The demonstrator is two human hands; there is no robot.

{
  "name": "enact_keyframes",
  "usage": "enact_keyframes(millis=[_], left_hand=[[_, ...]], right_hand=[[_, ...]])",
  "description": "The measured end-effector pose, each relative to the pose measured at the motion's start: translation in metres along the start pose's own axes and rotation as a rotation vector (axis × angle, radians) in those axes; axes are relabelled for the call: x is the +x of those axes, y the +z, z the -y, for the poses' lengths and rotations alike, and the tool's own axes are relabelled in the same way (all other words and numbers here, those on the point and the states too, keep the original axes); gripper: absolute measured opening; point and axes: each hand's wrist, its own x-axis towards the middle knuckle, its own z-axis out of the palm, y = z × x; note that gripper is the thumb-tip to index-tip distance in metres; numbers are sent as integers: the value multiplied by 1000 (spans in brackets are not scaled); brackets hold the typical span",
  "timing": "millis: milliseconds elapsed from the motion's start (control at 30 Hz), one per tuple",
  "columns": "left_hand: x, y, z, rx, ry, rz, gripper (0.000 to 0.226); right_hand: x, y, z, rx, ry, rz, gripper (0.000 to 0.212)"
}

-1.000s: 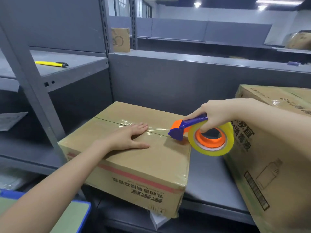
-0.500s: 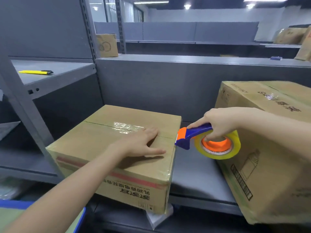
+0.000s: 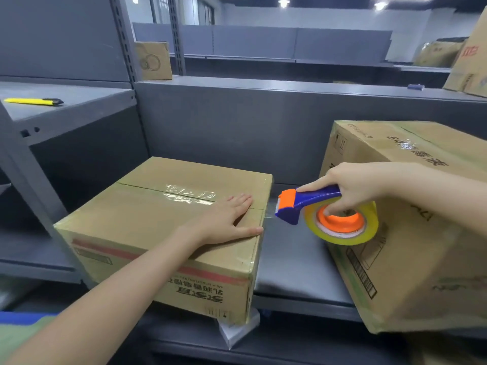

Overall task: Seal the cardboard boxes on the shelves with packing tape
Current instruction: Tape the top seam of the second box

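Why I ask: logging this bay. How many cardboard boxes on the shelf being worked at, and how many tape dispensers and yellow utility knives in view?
Cardboard boxes on that shelf: 2, the smaller box under the left hand and the larger box beside it.
Tape dispensers: 1, the tape dispenser in the right hand.
Yellow utility knives: 1, the utility knife, upper left.
Total: 4.

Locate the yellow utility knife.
In the head view, the yellow utility knife lies far left on the upper grey shelf, above and left of the taped box.

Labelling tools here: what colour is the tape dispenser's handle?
The handle is blue, cutter end orange; head view.
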Motion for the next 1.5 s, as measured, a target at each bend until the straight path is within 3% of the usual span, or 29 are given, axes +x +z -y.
enact_keyframes(millis=[333, 600, 1100, 1367, 1500], left_hand=[[-2, 0, -2, -41, -26, -6, 86], [-1, 4, -1, 20, 41, -27, 84], [1, 4, 1, 139, 75, -22, 88], [0, 2, -2, 167, 66, 2, 85], [-1, -1, -5, 182, 63, 16, 83]], right_hand=[[-17, -2, -9, 65, 35, 59, 62], [23, 6, 8, -144, -11, 178, 54], [66, -4, 36, -227, -61, 212, 45], [63, -5, 45, -301, -49, 178, 45], [64, 15, 56, -526, -71, 60, 39]])
